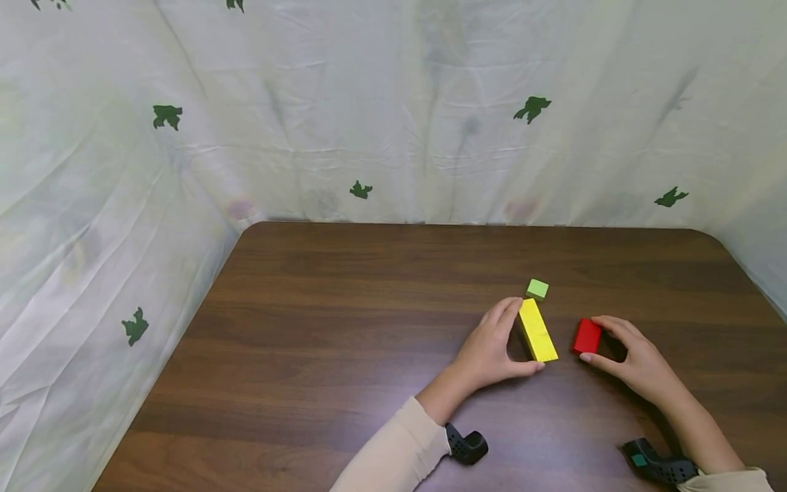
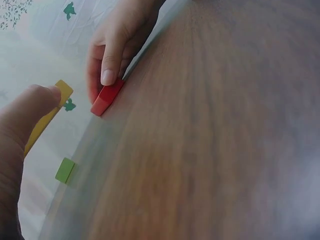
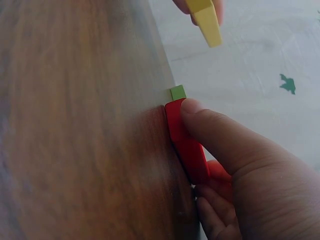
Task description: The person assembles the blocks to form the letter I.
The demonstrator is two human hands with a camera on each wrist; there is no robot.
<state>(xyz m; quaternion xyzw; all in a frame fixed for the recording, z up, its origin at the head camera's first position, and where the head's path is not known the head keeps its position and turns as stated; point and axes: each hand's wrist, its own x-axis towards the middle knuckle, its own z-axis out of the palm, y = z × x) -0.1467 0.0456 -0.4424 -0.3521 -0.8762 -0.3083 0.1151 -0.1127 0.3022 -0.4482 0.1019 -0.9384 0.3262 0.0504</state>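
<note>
My left hand (image 1: 492, 345) grips a long yellow block (image 1: 537, 330) by its two ends, thumb at the near end and fingers at the far end. Both wrist views show this block raised off the tabletop. To the right, my right hand (image 1: 636, 362) pinches a shorter red block (image 1: 587, 336) between thumb and fingers. In the right wrist view the red block (image 3: 186, 142) sits low at the table surface. A small green block (image 1: 537, 289) stands on the table just beyond the far end of the yellow one, with no hand on it.
The brown wooden table (image 1: 295, 342) has rounded far corners. Behind it and along its sides hangs a pale curtain (image 1: 393, 116) with green leaf-like shapes. A black wrist device (image 1: 467, 445) is on the left wrist, another (image 1: 660, 466) on the right.
</note>
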